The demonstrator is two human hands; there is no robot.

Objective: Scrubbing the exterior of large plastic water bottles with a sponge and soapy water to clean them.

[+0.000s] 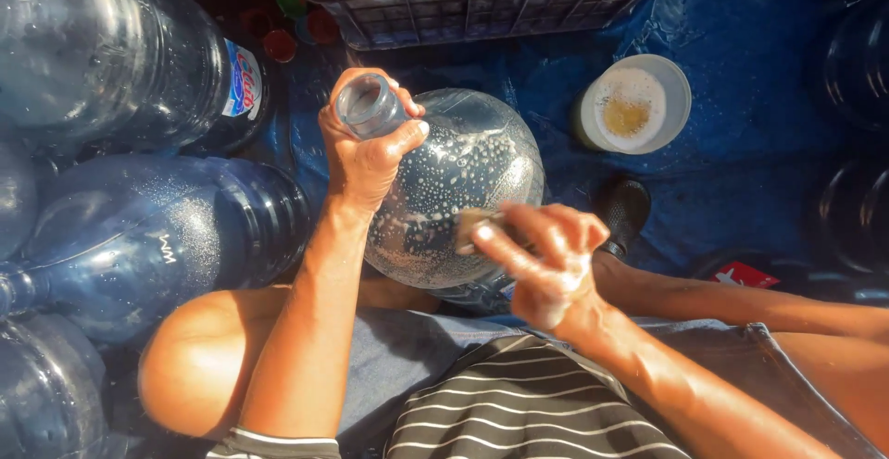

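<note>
A large clear blue water jug (463, 158), covered in soap suds, stands tilted between my knees. My left hand (363, 149) is wrapped around its open neck, holding it steady. My right hand (542, 260) is closed on a small scrubbing sponge (472, 226) pressed against the jug's sudsy shoulder. Foam covers the fingers of that hand.
Several big blue jugs (139, 237) lie stacked on the left. A grey plastic crate (482, 0) with red caps sits at the top. A white bowl of foamy liquid (634, 104) rests on the blue tarp (741, 70) at right. More dark jugs (857, 61) line the right edge.
</note>
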